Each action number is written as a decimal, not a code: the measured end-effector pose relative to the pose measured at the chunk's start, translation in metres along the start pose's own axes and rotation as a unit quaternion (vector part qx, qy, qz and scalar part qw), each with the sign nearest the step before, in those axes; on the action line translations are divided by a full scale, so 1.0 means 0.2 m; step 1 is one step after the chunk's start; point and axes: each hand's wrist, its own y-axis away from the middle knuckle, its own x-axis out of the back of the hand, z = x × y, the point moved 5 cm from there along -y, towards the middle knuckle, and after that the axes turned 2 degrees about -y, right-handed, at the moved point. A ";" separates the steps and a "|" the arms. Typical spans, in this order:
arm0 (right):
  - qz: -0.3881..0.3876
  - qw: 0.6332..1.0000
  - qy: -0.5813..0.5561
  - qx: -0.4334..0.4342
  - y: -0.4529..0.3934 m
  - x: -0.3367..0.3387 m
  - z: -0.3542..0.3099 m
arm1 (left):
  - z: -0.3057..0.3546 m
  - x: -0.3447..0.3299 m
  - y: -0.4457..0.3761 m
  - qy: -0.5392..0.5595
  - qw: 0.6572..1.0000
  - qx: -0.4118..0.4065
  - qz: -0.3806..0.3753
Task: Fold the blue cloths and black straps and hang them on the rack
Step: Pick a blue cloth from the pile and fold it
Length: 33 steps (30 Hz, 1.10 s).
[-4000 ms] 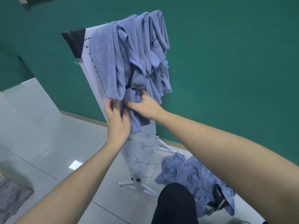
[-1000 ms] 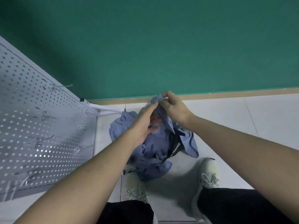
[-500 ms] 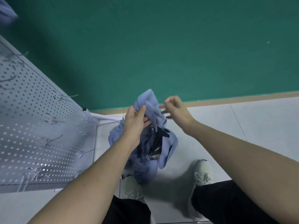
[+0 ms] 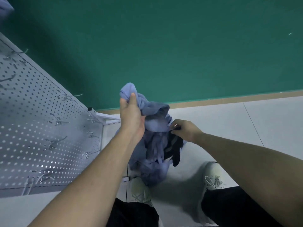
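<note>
Since half a second before, our left hand (image 4: 131,115) lifted the gripped blue cloth (image 4: 147,105); our right hand (image 4: 186,131) dropped and pinched the black strap (image 4: 174,147).

Bare workroom or studio: plain green wall (image 4: 180,46), pale tiled floor (image 4: 262,125), white pegboard rack (image 4: 41,128) with hooks.

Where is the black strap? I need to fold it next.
In the head view, the black strap hangs tangled in the blue cloths, centre frame, just below the right hand pinching it.
</note>
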 end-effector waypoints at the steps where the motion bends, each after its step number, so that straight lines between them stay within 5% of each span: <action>1: 0.011 0.999 -0.028 -0.015 -0.01 0.02 0.01 | 0.01 0.01 0.00 -0.018 1.000 -0.001 0.006; 9: 0.033 0.969 -0.243 0.037 0.06 0.14 -0.25 | 0.18 0.12 0.00 -0.044 0.992 -0.102 0.052; 15: -0.113 0.939 -0.247 0.210 0.26 0.08 -0.60 | 0.18 0.24 0.06 0.040 0.997 -0.048 0.042; 19: -0.030 0.941 -0.219 0.258 0.31 0.07 -0.74 | 0.17 0.29 0.10 0.046 0.999 0.007 0.016; 27: 0.039 0.951 -0.224 0.209 0.31 0.09 -0.82 | 0.02 0.41 0.13 0.000 0.975 0.201 0.092; 33: 0.047 0.950 -0.207 0.228 0.29 0.08 -0.84 | 0.12 0.40 0.16 -0.057 0.988 0.071 0.121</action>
